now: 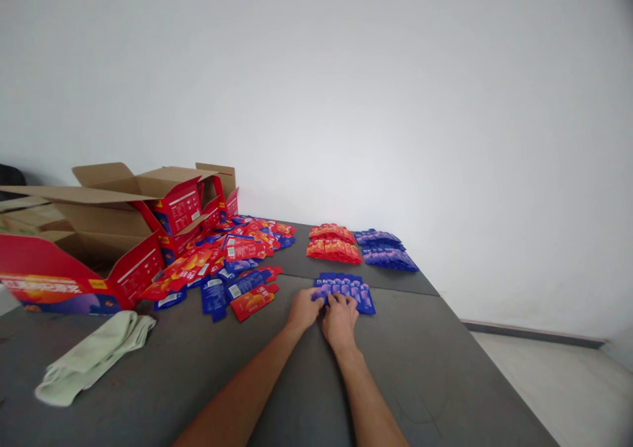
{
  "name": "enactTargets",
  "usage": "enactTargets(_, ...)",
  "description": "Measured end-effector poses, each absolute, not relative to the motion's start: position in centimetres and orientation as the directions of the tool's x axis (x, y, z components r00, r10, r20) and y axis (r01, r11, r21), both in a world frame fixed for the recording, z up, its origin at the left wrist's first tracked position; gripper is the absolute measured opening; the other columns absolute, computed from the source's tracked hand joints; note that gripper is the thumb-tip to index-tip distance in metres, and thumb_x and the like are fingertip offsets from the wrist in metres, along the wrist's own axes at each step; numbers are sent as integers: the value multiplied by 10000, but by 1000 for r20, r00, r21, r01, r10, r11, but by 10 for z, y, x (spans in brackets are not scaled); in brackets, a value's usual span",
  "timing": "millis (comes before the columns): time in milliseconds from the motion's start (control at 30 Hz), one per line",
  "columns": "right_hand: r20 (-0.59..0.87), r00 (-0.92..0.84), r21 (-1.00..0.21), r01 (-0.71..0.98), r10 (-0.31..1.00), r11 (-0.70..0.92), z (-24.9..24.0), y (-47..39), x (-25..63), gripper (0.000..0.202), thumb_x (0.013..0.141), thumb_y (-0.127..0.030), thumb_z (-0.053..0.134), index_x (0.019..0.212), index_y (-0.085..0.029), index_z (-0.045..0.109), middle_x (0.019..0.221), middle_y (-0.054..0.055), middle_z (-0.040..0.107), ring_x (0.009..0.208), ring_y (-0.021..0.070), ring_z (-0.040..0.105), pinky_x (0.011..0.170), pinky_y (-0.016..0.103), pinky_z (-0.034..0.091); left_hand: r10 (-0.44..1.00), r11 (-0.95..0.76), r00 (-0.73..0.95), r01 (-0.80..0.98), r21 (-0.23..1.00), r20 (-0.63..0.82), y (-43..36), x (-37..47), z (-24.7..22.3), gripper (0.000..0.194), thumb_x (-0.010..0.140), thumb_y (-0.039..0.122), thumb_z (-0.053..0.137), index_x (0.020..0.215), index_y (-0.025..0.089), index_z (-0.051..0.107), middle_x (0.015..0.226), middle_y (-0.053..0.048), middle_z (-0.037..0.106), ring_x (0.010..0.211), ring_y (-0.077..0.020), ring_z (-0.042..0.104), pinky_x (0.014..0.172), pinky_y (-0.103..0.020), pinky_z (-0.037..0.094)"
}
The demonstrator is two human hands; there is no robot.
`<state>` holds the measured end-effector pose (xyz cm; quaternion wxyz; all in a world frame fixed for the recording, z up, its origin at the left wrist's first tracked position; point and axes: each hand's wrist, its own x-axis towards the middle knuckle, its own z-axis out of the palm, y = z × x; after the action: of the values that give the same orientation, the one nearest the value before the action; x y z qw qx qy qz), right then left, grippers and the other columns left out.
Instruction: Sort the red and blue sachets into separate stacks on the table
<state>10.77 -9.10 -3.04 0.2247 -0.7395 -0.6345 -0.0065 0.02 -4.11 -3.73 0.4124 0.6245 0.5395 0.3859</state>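
A row of overlapping blue packets [364,297] with purple fruit prints lies on the dark table in front of me. My left hand [305,307] is at the row's left end, its fingers closed on the edge of a packet. Close beside it, my right hand [340,322] has bent fingers gripping the lower left part of the row. The fingertips partly cover the packets there. Behind the row are stacked rows of red packets [333,249] and, to their right, stacked rows of blue packets [388,257].
On the left, a loose pile of mixed red and blue packets [247,246] spreads beside open red cardboard boxes [136,272]. A folded pale green cloth [93,358] lies near the front left. The table [425,361] ends at the right, above a light floor; a white wall stands behind.
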Motion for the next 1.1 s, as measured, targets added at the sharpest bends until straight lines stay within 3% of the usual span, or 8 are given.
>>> enactTargets(100, 307, 219, -313, 942, 926, -119, -30, -92, 108, 401, 880, -215, 460, 1233, -263, 645, 1352, 91, 538, 1202, 312, 395, 900, 401, 363, 975, -217, 167, 592, 776, 145, -47, -1, -28, 302, 834, 240, 582, 1110, 214, 704, 1060, -85, 711, 990, -196, 640, 886, -276, 473)
enactTargets(233, 308, 234, -318, 939, 922, -133, -31, -90, 107, 383, 890, -242, 455, 1212, -268, 659, 1361, 86, 530, 1220, 318, 382, 921, 417, 354, 982, -189, 144, 787, 588, 122, -57, 1, -23, 366, 885, 366, 504, 1183, 234, 669, 1085, -131, 647, 995, -246, 605, 905, -350, 458)
enactTargets(367, 311, 233, -327, 937, 921, -127, -32, -91, 107, 371, 893, -283, 460, 1205, -260, 661, 1363, 88, 530, 1210, 326, 388, 908, 432, 362, 981, -195, 153, 826, 528, 122, -60, 4, -27, 379, 891, 375, 477, 1204, 245, 647, 1142, -130, 590, 1056, -257, 544, 916, -353, 440)
enactTargets(533, 339, 230, -329, 937, 912, -114, -32, -93, 105, 384, 861, -281, 511, 1219, -252, 647, 1382, 98, 509, 1220, 340, 385, 927, 451, 355, 964, -267, 217, 816, 514, 156, -60, -1, -29, 364, 891, 272, 451, 1199, 229, 641, 1133, -112, 594, 1046, -229, 538, 938, -322, 422)
enactTargets(700, 448, 144, -358, 933, 882, 29, -33, -91, 96, 432, 849, -215, 510, 1268, -251, 609, 1390, 77, 505, 1252, 320, 378, 980, 439, 351, 919, -384, 284, 806, 450, 274, -58, -32, -26, 347, 873, 140, 406, 1108, 172, 659, 1142, -124, 600, 1080, -213, 533, 978, -312, 402)
enactTargets(867, 488, -32, -354, 906, 872, 232, -31, -95, 76, 415, 898, -207, 436, 1280, -216, 597, 1376, 73, 531, 1295, 268, 372, 1052, 411, 325, 907, -338, 219, 888, 312, 359, -51, -86, -28, 362, 824, 65, 417, 1086, 138, 656, 1174, -141, 596, 1154, -244, 492, 1039, -377, 359)
enactTargets(1100, 360, -185, -275, 916, 915, 293, -36, -100, 56, 433, 938, -226, 372, 1333, -256, 546, 1443, 49, 489, 1418, 239, 260, 1099, 432, 252, 891, -71, -86, 943, 325, 445, -37, -147, -29, 359, 799, 121, 520, 1140, 153, 628, 1246, -156, 567, 1238, -322, 430, 1053, -473, 333)
